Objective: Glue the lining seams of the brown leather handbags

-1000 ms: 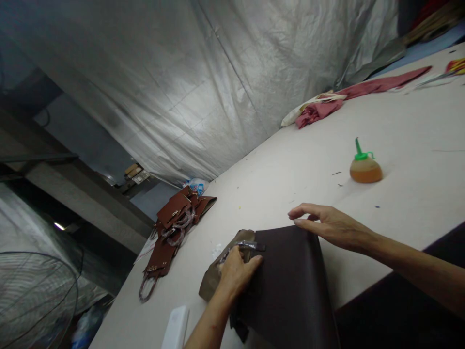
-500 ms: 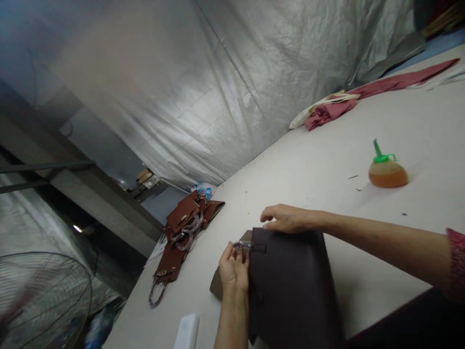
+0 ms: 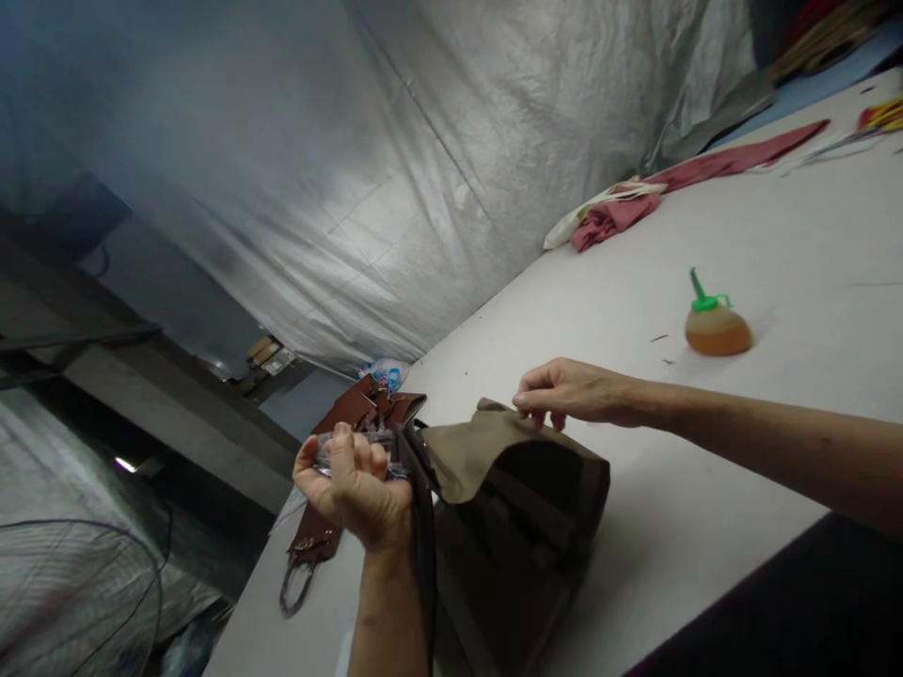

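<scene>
The left hand (image 3: 363,484) curls around the handle (image 3: 323,458); the right hand (image 3: 561,390), half-curled, meets the bag (image 3: 504,555), grip unclear: uneven pulling could crease it.

workshop: long worktable (image 3: 607,310), reddish-brown bags (image 3: 321,528), squeeze bottle (image 3: 718,333)

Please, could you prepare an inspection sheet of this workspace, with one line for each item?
Surface: flat white table, with small dark scraps.
Things in hand: dark brown leather-like bag with olive-brown lining and clear-wrapped handle.
Clutter: reddish-brown bags, partly hidden; squat bottle with green nozzle and amber liquid, upright; crumpled pink cloth.
Hands: left hand grips the handle; right hand has its fingers at the lining's edge, grip unclear.
Cables: thin dark line beside the round wire fan guard; cannot tell if it is a cable.
Surroundings: wrinkled silver sheeting behind the table; grey beam at left.
</scene>
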Available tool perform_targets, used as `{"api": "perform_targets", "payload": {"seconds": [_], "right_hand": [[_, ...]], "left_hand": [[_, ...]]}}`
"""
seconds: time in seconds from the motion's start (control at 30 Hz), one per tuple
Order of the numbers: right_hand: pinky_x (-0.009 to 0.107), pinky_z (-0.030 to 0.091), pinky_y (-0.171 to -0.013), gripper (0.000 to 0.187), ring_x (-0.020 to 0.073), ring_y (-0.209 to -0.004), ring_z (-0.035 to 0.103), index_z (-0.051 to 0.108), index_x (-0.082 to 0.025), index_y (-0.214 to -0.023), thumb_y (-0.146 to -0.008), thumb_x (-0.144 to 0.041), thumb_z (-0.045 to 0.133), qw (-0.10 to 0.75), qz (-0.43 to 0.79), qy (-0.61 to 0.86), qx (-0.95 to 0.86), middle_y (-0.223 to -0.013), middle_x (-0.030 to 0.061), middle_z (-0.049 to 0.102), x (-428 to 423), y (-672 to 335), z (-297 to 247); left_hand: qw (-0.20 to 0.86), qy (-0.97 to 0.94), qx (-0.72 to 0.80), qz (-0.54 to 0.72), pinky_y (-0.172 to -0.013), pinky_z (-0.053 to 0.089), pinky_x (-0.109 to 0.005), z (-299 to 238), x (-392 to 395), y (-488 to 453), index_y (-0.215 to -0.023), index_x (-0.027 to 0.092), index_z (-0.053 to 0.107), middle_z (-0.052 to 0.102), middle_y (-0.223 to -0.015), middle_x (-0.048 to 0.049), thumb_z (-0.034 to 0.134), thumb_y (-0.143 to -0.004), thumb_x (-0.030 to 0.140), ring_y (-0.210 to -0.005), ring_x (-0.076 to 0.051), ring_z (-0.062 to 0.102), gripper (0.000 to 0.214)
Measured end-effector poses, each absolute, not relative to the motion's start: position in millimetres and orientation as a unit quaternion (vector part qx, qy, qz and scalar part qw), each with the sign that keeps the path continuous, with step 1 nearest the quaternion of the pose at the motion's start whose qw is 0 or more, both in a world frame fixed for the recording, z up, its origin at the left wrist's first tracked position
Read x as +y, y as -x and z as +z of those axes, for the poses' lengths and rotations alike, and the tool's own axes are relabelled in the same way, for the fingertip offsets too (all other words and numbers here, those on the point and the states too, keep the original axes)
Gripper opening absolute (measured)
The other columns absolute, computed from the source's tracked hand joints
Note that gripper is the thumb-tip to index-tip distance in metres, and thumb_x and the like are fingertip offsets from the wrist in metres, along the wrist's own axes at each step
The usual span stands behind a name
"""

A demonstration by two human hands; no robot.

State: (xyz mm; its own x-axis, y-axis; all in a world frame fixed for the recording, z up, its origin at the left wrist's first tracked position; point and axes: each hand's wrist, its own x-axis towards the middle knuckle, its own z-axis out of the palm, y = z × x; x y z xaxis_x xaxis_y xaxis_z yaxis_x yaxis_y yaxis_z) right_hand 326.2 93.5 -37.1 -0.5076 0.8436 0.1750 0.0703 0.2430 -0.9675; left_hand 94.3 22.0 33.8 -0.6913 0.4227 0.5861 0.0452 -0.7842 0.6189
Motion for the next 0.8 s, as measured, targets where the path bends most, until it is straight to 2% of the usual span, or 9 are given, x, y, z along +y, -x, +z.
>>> {"api": "perform_targets", "payload": {"seconds": [0.07, 0.2, 0.33, 0.4, 0.47, 0.53, 0.6, 0.7, 0.8], "right_hand": [[0.023, 0.045, -0.048, 0.041, 0.0143, -0.058, 0.060, 0.063, -0.017, -0.069, -0.076, -0.056, 0.067, 0.370, 0.545, 0.328, -0.677, -0.062, 0.0044, 0.065, 76.5, -330.8, -46.3], [0.020, 0.039, -0.044, 0.042, 0.0094, -0.050, 0.051, 0.060, -0.018, -0.073, -0.083, -0.058, 0.063, 0.433, 0.534, 0.345, -0.639, -0.061, 0.0008, 0.062, 48.2, -342.8, -66.6], [0.024, 0.040, -0.044, 0.032, 0.0131, -0.054, 0.053, 0.064, -0.018, -0.078, -0.082, -0.050, 0.068, 0.385, 0.577, 0.363, -0.623, -0.064, 0.0026, 0.065, 37.4, -344.3, -97.4], [0.028, 0.048, -0.053, 0.034, 0.0191, -0.069, 0.061, 0.068, -0.017, -0.091, -0.080, -0.049, 0.072, 0.373, 0.598, 0.370, -0.606, -0.079, 0.0066, 0.070, 37.5, -337.1, -112.8], [0.034, 0.055, -0.074, 0.049, 0.0260, -0.097, 0.065, 0.068, -0.018, -0.112, -0.080, -0.054, 0.073, 0.385, 0.622, 0.354, -0.583, -0.108, 0.0121, 0.072, 39.8, -325.5, -123.8], [0.040, 0.052, -0.096, 0.066, 0.0302, -0.125, 0.057, 0.061, -0.022, -0.133, -0.081, -0.063, 0.070, 0.397, 0.661, 0.317, -0.553, -0.139, 0.0136, 0.061, 43.2, -311.7, -129.6], [0.044, 0.048, -0.102, 0.080, 0.0327, -0.139, 0.047, 0.053, -0.027, -0.143, -0.080, -0.074, 0.065, 0.398, 0.708, 0.273, -0.515, -0.154, 0.0133, 0.050, 46.4, -297.5, -131.4], [0.050, 0.054, -0.092, 0.090, 0.0361, -0.131, 0.055, 0.054, -0.026, -0.140, -0.075, -0.089, 0.054, 0.386, 0.764, 0.217, -0.469, -0.149, 0.0169, 0.055, 48.8, -276.2, -129.6], [0.051, 0.059, -0.082, 0.084, 0.0338, -0.107, 0.070, 0.062, -0.021, -0.127, -0.078, -0.088, 0.049, 0.386, 0.792, 0.184, -0.436, -0.123, 0.0178, 0.071, 50.0, -254.1, -123.7]], "left_hand": [[0.101, -0.365, 0.324, 0.867, -0.036, 0.018, -0.016, 22.3, 25.7, -95.8, -0.106, 0.025, 0.042, 0.037, -0.062, 0.0135, 0.074, -0.065, 0.013, -0.042, -0.004, 0.024, 0.053], [0.097, -0.333, 0.340, 0.874, -0.036, 0.018, -0.016, 7.0, 39.7, -97.8, -0.105, 0.025, 0.039, 0.039, -0.067, 0.0130, 0.071, -0.064, 0.014, -0.041, -0.003, 0.025, 0.054], [0.096, -0.327, 0.348, 0.873, -0.037, 0.019, -0.015, 4.4, 46.5, -104.1, -0.106, 0.026, 0.035, 0.037, -0.068, 0.0128, 0.069, -0.067, 0.014, -0.042, -0.003, 0.026, 0.053], [0.093, -0.336, 0.348, 0.870, -0.038, 0.019, -0.015, 4.0, 46.1, -107.6, -0.107, 0.026, 0.035, 0.036, -0.068, 0.0127, 0.069, -0.069, 0.015, -0.042, -0.003, 0.027, 0.052], [0.089, -0.346, 0.348, 0.867, -0.039, 0.019, -0.014, 2.7, 44.9, -110.2, -0.107, 0.027, 0.034, 0.034, -0.067, 0.0131, 0.069, -0.072, 0.016, -0.042, -0.003, 0.026, 0.051], [0.088, -0.353, 0.345, 0.865, -0.039, 0.020, -0.014, 0.7, 44.0, -111.7, -0.107, 0.027, 0.034, 0.032, -0.066, 0.0134, 0.069, -0.073, 0.015, -0.042, -0.003, 0.025, 0.051], [0.089, -0.351, 0.339, 0.868, -0.039, 0.021, -0.015, -1.9, 43.0, -112.6, -0.107, 0.027, 0.035, 0.032, -0.065, 0.0134, 0.068, -0.072, 0.013, -0.042, -0.004, 0.026, 0.051], [0.094, -0.349, 0.329, 0.872, -0.037, 0.021, -0.016, -6.8, 39.5, -114.9, -0.106, 0.026, 0.037, 0.035, -0.065, 0.0130, 0.067, -0.070, 0.011, -0.042, -0.004, 0.028, 0.049], [0.107, -0.355, 0.325, 0.870, -0.037, 0.021, -0.016, -14.2, 30.8, -119.5, -0.105, 0.026, 0.039, 0.035, -0.065, 0.0131, 0.068, -0.070, 0.010, -0.041, -0.004, 0.027, 0.048]]}}
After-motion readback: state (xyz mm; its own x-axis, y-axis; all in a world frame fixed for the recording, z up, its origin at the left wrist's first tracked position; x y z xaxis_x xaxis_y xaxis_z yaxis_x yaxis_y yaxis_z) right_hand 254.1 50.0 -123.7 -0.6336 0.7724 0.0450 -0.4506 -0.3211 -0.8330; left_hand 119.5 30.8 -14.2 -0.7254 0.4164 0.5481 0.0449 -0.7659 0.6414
